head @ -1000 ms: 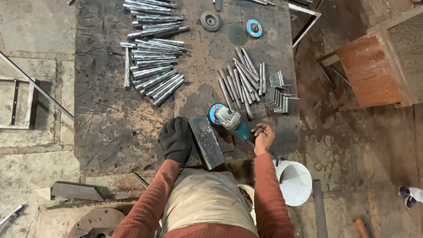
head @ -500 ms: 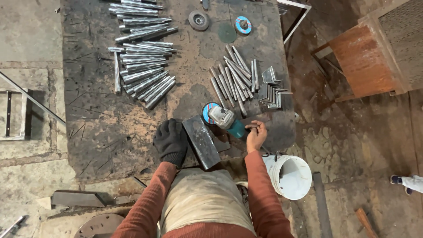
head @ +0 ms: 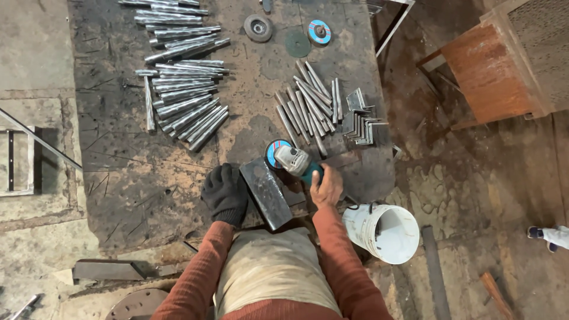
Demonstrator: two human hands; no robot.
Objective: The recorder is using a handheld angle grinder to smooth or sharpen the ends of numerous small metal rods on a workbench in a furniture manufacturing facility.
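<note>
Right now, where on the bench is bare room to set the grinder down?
Bare bench lies left of the gloved left hand, below the big rod pile. Crowded: around the grinder in the right hand, between the steel block and short rods.

Right hand (head: 326, 186) covering the rear of the angle grinder (head: 294, 161), its fingers hidden around the body, left hand (head: 226, 193) inside a black glove, topmost metal rods (head: 155, 5) cut by the upper edge of the frame, round plate (head: 137, 305) cut at lower left, shoe (head: 551, 235) cut at the right edge.

Round blue labels were seen on two grinding discs (head: 320, 31), one fitted to the angle grinder (head: 294, 160).
</note>
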